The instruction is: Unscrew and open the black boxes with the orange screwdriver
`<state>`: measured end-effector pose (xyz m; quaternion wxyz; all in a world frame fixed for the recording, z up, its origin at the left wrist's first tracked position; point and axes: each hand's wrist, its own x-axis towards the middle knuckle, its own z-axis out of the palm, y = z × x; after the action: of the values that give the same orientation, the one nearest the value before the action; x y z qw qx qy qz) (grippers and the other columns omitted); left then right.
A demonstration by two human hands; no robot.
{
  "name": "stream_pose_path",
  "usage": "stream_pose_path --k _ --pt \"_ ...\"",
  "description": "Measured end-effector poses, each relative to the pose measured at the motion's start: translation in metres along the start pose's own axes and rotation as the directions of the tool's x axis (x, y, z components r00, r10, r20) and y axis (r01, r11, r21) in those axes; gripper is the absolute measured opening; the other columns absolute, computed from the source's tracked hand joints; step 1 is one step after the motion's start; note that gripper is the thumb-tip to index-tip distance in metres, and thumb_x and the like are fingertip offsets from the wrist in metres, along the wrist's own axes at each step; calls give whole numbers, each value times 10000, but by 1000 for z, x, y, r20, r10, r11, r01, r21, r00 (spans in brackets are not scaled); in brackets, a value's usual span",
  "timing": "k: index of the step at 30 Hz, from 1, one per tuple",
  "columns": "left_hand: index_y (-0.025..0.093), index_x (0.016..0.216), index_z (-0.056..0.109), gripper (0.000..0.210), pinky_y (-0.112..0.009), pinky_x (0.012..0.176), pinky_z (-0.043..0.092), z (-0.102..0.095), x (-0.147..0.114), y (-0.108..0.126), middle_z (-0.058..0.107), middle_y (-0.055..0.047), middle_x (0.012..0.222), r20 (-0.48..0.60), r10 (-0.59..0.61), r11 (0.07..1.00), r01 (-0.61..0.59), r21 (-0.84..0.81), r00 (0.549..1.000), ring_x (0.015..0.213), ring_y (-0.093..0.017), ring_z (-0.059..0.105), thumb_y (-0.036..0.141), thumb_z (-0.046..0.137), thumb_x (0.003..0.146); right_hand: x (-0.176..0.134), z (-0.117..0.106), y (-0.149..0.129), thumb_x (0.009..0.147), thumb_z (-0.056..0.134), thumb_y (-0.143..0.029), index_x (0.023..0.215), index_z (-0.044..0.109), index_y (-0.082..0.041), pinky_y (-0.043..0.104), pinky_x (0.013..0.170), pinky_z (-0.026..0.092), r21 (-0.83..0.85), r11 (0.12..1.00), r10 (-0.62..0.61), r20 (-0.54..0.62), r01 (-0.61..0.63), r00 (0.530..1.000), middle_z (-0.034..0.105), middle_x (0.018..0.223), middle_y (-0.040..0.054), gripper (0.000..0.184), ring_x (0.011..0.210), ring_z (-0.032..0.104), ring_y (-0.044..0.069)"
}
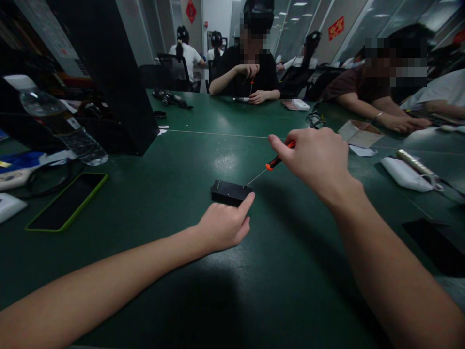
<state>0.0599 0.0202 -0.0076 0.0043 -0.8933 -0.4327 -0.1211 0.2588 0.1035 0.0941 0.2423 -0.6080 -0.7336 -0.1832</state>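
On the worktop [170, 194], the left hand [223, 224], grip unclear, touches a likely light, rigid black box [229, 190], best side-held; the right hand [319, 160] grips a screwdriver [275, 162].

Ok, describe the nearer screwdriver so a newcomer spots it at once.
On the green table, find the small black box near the view's centre. The screwdriver slants from the box's right end to the right grip, its handle orange and black. Unlike the orange-handled tool across the table, its tip is at that box.

My screwdriver [274, 163] has a metal shaft [256, 178] and plastic handle [278, 160]; the box [229, 190] looks matt, the table [163, 194] smooth, slightly glossy.
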Motion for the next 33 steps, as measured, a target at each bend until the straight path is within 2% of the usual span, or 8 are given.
stream_pose_path --k 9,14,16,20,24,30,33 --pt "69 1523 366 615 -354 575 544 -2 0 1 758 -85 754 7 2 1000 -2 18 1000 621 -255 720 320 471 971 2 -4 -1 941 382 -676 806 752 -153 395 622 443 -34 998 48 90 -45 995 676 720 190 655 717 633 313" --pt "71 1527 356 616 -364 570 546 0 0 0 760 -82 760 -3 4 1000 -4 13 1000 617 -260 718 317 465 973 2 -9 -5 943 427 -630 803 741 -154 399 638 439 -12 999 53 117 -51 992 675 728 190 588 742 641 324" --pt "68 1527 353 618 -357 577 547 0 0 0 762 -83 767 -3 4 1000 -4 9 1000 627 -255 723 317 467 972 2 -13 -8 951 450 -573 823 735 -160 390 645 436 27 1000 7 128 -10 992 678 726 172 517 741 644 314" --pt "63 1522 360 623 -355 576 547 0 0 1 762 -84 759 -2 5 1000 -4 18 1000 629 -258 726 320 478 967 1 -24 -14 932 514 -400 1010 708 -169 359 668 443 160 970 -203 126 182 971 706 784 120 311 740 657 276" --pt "64 1523 366 627 -373 579 555 0 1 1 764 -88 764 -11 5 1000 -4 25 1000 632 -272 729 321 482 963 -1 -34 -16 872 571 -305 1174 648 -161 324 694 464 313 896 -371 136 316 919 730 860 84 344 767 674 240" --pt "55 1523 365 631 -386 589 567 0 1 0 766 -92 775 -7 8 1000 -8 13 1000 641 -277 732 315 485 961 0 -39 -11 815 593 -274 979 692 -158 319 675 476 383 869 -406 196 312 893 722 847 75 224 743 673 224" --pt "56 1521 370 628 -394 593 571 1 0 0 766 -94 775 -14 8 1000 -8 17 1000 643 -281 733 315 486 961 0 -41 -10 796 578 -230 927 696 -184 324 719 497 464 816 -475 198 345 857 726 889 62 183 786 678 217"
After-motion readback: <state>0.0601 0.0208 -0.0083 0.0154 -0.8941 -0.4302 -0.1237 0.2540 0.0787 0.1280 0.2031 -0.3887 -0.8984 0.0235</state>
